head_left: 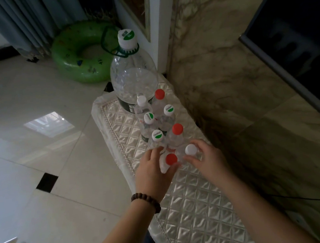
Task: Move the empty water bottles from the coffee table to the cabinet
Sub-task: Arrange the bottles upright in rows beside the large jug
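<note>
Left hand (pixel 152 165) grasps a red-capped bottle (pixel 170 160), right hand (pixel 207 159) spread open, on quilted cabinet cover (pixel 191 205) by marble wall (pixel 228 67).

8 bottles (pixel 158 141) stand clustered mid-frame on the cabinet (pixel 192 196), a jug (pixel 134 79) behind them, a swim ring (pixel 80 52) upper left.

The left hand (pixel 153 167) covers the near side of the red-capped bottle (pixel 170 160), and the small bottles (pixel 156 121) hide the big jug's (pixel 134 79) label. The quilted surface (pixel 197 205) runs off the near edge; at far right the dark screen (pixel 291 22) is cut off too.
</note>
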`<state>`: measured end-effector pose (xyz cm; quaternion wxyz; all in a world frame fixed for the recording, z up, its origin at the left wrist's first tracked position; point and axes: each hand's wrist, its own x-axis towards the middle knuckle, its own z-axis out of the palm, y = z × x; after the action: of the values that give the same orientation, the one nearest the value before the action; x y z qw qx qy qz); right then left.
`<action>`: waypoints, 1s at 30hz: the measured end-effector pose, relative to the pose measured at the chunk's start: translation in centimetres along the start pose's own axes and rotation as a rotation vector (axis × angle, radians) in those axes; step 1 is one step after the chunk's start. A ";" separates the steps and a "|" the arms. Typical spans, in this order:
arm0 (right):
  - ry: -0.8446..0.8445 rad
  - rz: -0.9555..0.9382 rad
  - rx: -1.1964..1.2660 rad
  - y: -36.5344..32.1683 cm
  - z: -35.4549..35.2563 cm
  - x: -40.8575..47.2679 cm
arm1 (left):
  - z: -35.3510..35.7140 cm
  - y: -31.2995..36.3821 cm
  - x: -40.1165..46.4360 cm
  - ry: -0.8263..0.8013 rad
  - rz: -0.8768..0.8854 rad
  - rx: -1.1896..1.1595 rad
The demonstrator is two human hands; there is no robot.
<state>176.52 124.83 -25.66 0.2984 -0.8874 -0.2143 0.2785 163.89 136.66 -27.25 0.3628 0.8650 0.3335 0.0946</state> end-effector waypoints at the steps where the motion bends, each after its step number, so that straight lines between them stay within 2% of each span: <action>1: 0.023 0.013 0.025 -0.1 -0.2 0.0 | -0.1 -0.1 0.0 0.053 -0.033 -0.052; 4: 0.085 0.085 0.236 -0.4 -1.3 0.5 | 0.1 -1.8 0.6 0.185 -0.320 -0.321; 7: -0.007 0.226 0.455 0.2 -1.2 1.8 | 0.9 -3.6 1.9 0.128 -0.633 -0.550; 11: -0.182 0.377 0.666 0.4 0.0 3.4 | 2.6 -3.6 1.9 -0.066 -0.763 -0.792; 13: -0.258 0.415 0.700 0.1 0.2 4.2 | 3.2 -3.0 1.9 -0.093 -0.824 -0.906; 17: -0.396 0.411 0.801 0.1 0.8 6.0 | 4.2 -2.1 2.1 -0.112 -0.851 -1.003; 23: -0.425 0.395 0.824 0.0 0.9 6.4 | 4.8 -1.8 2.4 -0.088 -0.809 -0.978; 27: -0.383 0.429 0.785 0.6 0.7 6.4 | 3.9 -1.7 2.3 -0.110 -0.782 -0.906; 30: -0.268 0.393 0.661 0.2 -0.4 5.6 | 2.4 -1.7 2.1 -0.096 -0.673 -0.756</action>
<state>181.03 127.57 -27.62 0.4780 -0.7236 0.0231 0.4974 165.57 137.53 -30.33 0.6756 0.5215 0.5191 0.0468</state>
